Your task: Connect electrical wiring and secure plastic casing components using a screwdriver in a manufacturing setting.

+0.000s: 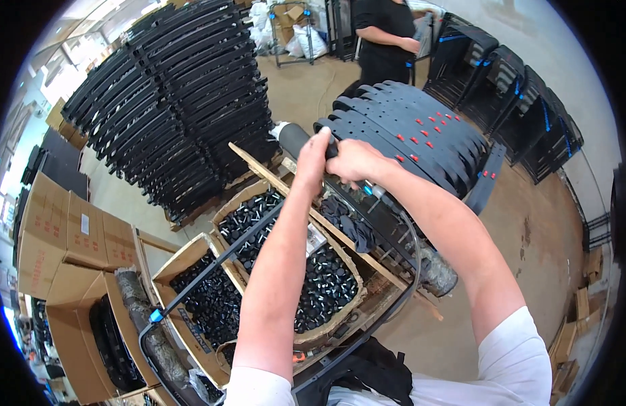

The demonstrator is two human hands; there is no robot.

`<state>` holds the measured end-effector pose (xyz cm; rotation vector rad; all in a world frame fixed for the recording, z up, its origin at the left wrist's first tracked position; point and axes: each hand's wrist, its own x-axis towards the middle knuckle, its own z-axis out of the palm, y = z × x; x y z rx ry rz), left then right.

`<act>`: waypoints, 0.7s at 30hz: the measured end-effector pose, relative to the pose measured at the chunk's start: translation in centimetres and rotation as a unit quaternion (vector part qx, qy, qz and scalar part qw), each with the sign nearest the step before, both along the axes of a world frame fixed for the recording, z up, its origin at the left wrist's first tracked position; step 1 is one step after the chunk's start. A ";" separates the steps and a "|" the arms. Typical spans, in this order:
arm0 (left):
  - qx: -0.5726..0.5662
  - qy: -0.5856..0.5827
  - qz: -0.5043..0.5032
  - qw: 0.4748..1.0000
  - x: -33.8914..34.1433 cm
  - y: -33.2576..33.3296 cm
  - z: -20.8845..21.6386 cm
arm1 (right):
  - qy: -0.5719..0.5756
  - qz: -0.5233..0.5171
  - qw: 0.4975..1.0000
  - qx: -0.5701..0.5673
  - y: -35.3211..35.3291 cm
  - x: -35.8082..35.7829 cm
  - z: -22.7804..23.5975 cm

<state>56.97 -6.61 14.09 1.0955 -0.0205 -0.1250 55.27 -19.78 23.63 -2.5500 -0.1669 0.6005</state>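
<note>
Ahead of me my left hand [314,157] and my right hand [353,161] come together, both with fingers closed. Between them shows a small black part [332,147], mostly covered by the fingers. A dark padded cylinder [294,138] lies against my left hand's far side. Below my right hand is a blue fitting [371,189], from which a grey air hose [417,237] runs down toward me. What my right hand grips is largely hidden. A black metal tube frame [215,265] with a blue clip passes by my left forearm.
Cardboard bins of black-headed screws [330,287] and black caps [208,298] sit beneath my left arm. A dark cloth [350,220] lies beside them. Tall stacked black frames [171,101], curved grey panels with red pieces [411,128] and a person in black [384,40] stand beyond.
</note>
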 end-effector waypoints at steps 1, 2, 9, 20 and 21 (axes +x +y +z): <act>0.036 -0.012 0.025 0.999 1.3 0.9 -0.1 | -0.006 0.011 1.000 -0.004 0.7 1.2 -0.2; 0.017 -0.007 0.045 0.999 2.1 1.3 -0.5 | -0.012 0.022 1.000 -0.008 1.3 2.2 -0.3; 0.013 0.011 0.070 0.997 5.4 2.3 -2.5 | 0.007 0.044 0.999 -0.027 2.7 6.7 -2.7; 0.016 0.024 0.106 0.994 5.7 1.8 -3.9 | 0.017 0.074 0.996 -0.047 2.6 7.9 -3.9; 0.025 0.010 0.103 0.994 5.7 2.1 -4.2 | 0.022 0.082 0.995 -0.056 2.7 7.9 -4.1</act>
